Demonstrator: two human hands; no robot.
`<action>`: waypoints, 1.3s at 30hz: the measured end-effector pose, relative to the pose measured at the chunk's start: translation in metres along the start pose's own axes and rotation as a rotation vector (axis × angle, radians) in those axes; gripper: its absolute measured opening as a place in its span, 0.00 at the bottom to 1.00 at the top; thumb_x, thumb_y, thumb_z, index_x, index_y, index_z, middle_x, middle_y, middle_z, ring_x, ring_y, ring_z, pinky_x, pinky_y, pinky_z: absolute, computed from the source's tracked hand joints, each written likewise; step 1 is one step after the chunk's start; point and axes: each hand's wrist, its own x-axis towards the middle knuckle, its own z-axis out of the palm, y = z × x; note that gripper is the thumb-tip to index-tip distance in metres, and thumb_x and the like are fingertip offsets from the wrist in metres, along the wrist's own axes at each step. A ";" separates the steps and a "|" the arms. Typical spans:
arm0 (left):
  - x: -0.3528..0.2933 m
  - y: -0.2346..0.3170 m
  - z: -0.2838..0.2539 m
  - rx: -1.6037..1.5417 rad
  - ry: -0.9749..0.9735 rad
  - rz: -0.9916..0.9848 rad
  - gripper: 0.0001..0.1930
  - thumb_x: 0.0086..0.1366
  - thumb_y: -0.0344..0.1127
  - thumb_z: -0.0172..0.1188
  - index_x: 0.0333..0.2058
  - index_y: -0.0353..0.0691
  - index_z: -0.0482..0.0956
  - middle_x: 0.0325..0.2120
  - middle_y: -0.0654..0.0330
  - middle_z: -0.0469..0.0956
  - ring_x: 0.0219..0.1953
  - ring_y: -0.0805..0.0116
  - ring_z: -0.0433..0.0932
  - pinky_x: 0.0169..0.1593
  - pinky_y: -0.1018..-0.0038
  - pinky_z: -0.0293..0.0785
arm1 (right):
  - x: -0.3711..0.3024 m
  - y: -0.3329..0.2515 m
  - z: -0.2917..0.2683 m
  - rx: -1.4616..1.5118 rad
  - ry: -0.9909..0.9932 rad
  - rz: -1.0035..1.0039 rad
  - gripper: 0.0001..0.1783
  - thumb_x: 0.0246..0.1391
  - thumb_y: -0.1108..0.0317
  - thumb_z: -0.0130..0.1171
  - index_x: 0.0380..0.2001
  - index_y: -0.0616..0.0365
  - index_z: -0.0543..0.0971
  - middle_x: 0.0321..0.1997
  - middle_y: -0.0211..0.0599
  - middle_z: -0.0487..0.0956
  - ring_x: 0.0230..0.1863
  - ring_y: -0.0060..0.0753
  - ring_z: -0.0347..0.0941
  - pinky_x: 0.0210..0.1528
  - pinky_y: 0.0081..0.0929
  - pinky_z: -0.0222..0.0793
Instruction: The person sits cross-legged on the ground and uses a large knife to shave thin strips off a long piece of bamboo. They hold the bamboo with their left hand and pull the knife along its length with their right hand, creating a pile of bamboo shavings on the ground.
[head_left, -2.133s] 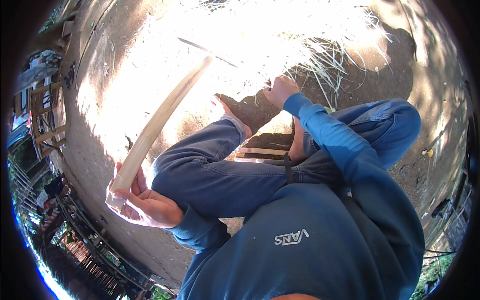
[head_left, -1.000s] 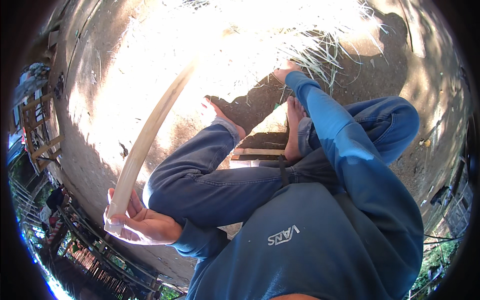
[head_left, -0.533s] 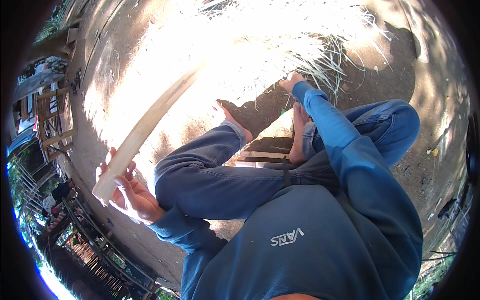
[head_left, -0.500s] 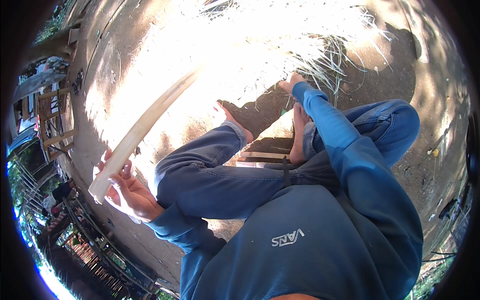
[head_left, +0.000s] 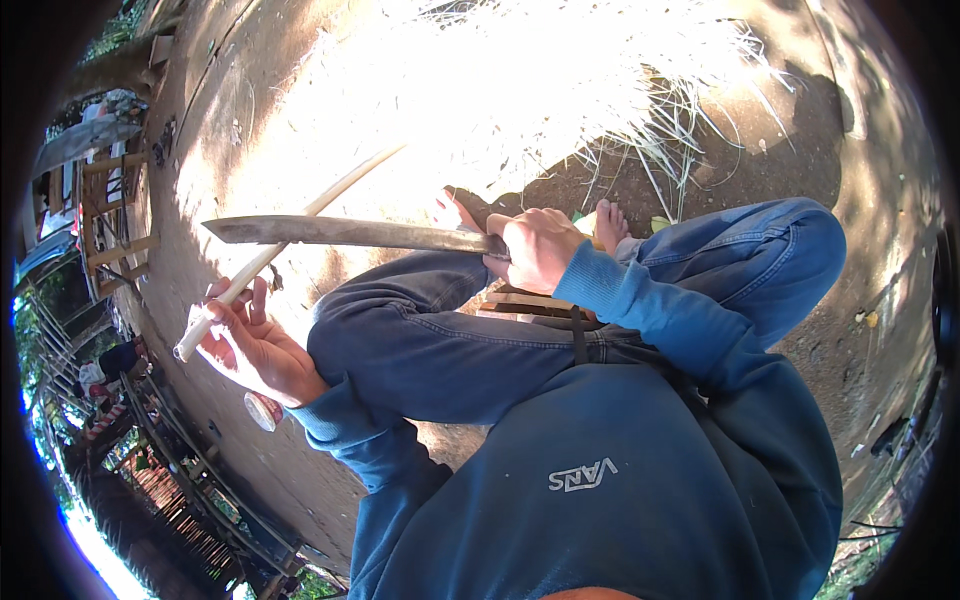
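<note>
My left hand (head_left: 255,350) is closed round the near end of a long, pale, slightly curved stalk (head_left: 345,187), whose far end fades into bright sunlight. In my right hand (head_left: 540,248) is a machete (head_left: 370,234), its grip mostly hidden by the fingers. The blade points left over my bent knee and crosses in front of the stalk, a little beyond my left hand. Whether blade and stalk touch, I cannot tell.
Shredded pale strips (head_left: 665,110) lie heaped on the sunlit dirt ahead. A low wooden seat (head_left: 535,304) shows between my legs. Below my left wrist is a small round reddish object (head_left: 263,411). Wooden framework (head_left: 100,220) stands far left.
My right hand has come back from beside the strips with the machete, which now spans leftward across the stalk. The stalk has turned in my left hand and shows a narrower side.
</note>
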 end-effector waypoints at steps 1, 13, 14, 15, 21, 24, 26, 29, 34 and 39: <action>0.000 0.000 0.000 0.000 -0.013 0.001 0.10 0.66 0.38 0.57 0.41 0.39 0.70 0.40 0.54 0.77 0.42 0.67 0.78 0.44 0.73 0.83 | -0.001 0.006 0.001 0.004 0.031 0.009 0.11 0.50 0.61 0.59 0.28 0.58 0.77 0.22 0.43 0.79 0.28 0.48 0.78 0.36 0.40 0.73; 0.000 0.002 0.006 0.015 0.014 0.045 0.12 0.66 0.39 0.57 0.44 0.40 0.70 0.40 0.53 0.77 0.42 0.67 0.77 0.44 0.71 0.83 | 0.011 0.058 0.007 -0.040 -0.002 0.411 0.14 0.49 0.56 0.56 0.32 0.54 0.80 0.27 0.43 0.81 0.32 0.49 0.79 0.41 0.43 0.73; 0.000 0.001 0.004 0.016 0.007 0.047 0.12 0.66 0.39 0.57 0.44 0.40 0.71 0.40 0.53 0.77 0.42 0.67 0.77 0.44 0.71 0.83 | 0.013 0.058 0.002 -0.111 0.020 0.435 0.15 0.49 0.56 0.56 0.34 0.54 0.81 0.30 0.43 0.81 0.35 0.49 0.78 0.43 0.44 0.73; -0.002 0.000 -0.001 0.017 0.000 0.048 0.12 0.66 0.39 0.57 0.44 0.39 0.71 0.39 0.53 0.77 0.42 0.67 0.77 0.44 0.71 0.83 | 0.013 0.055 0.000 -0.096 -0.007 0.442 0.15 0.49 0.56 0.56 0.34 0.54 0.81 0.30 0.44 0.81 0.36 0.49 0.78 0.44 0.43 0.73; 0.002 0.002 0.007 0.022 -0.004 0.060 0.12 0.66 0.40 0.57 0.42 0.39 0.71 0.39 0.53 0.77 0.38 0.70 0.77 0.43 0.71 0.83 | 0.019 0.084 0.011 -0.065 0.007 0.466 0.17 0.49 0.56 0.55 0.35 0.58 0.81 0.30 0.46 0.81 0.38 0.48 0.78 0.46 0.42 0.72; 0.001 0.000 0.004 0.033 0.003 0.060 0.12 0.67 0.40 0.56 0.42 0.39 0.71 0.39 0.53 0.77 0.37 0.71 0.77 0.43 0.72 0.83 | 0.022 0.088 0.011 -0.104 0.008 0.463 0.18 0.50 0.56 0.55 0.36 0.60 0.81 0.31 0.48 0.81 0.40 0.49 0.78 0.47 0.40 0.72; 0.000 0.003 0.006 0.055 -0.011 0.076 0.12 0.67 0.40 0.56 0.42 0.39 0.71 0.39 0.53 0.77 0.36 0.71 0.76 0.43 0.72 0.83 | 0.022 0.068 -0.005 -0.052 -0.090 0.479 0.19 0.50 0.57 0.54 0.36 0.61 0.81 0.33 0.50 0.81 0.43 0.50 0.77 0.50 0.40 0.71; 0.002 0.001 0.003 0.022 -0.057 0.069 0.15 0.67 0.40 0.56 0.45 0.38 0.69 0.38 0.54 0.77 0.41 0.68 0.79 0.43 0.72 0.85 | 0.031 0.104 0.019 -0.070 0.011 0.516 0.19 0.51 0.57 0.53 0.37 0.61 0.81 0.34 0.50 0.81 0.44 0.50 0.76 0.51 0.41 0.70; 0.001 -0.001 0.002 0.061 -0.020 0.065 0.16 0.67 0.42 0.55 0.45 0.37 0.69 0.39 0.54 0.76 0.40 0.70 0.79 0.41 0.75 0.85 | 0.031 0.111 0.017 -0.086 -0.061 0.525 0.20 0.52 0.55 0.54 0.38 0.60 0.81 0.41 0.52 0.80 0.46 0.49 0.77 0.53 0.40 0.71; 0.002 0.002 0.009 0.100 0.014 0.075 0.16 0.68 0.43 0.54 0.45 0.37 0.68 0.38 0.55 0.76 0.38 0.70 0.79 0.40 0.78 0.83 | 0.051 0.145 0.025 -0.177 -0.003 0.526 0.20 0.50 0.57 0.54 0.37 0.62 0.81 0.36 0.51 0.81 0.44 0.48 0.77 0.52 0.39 0.70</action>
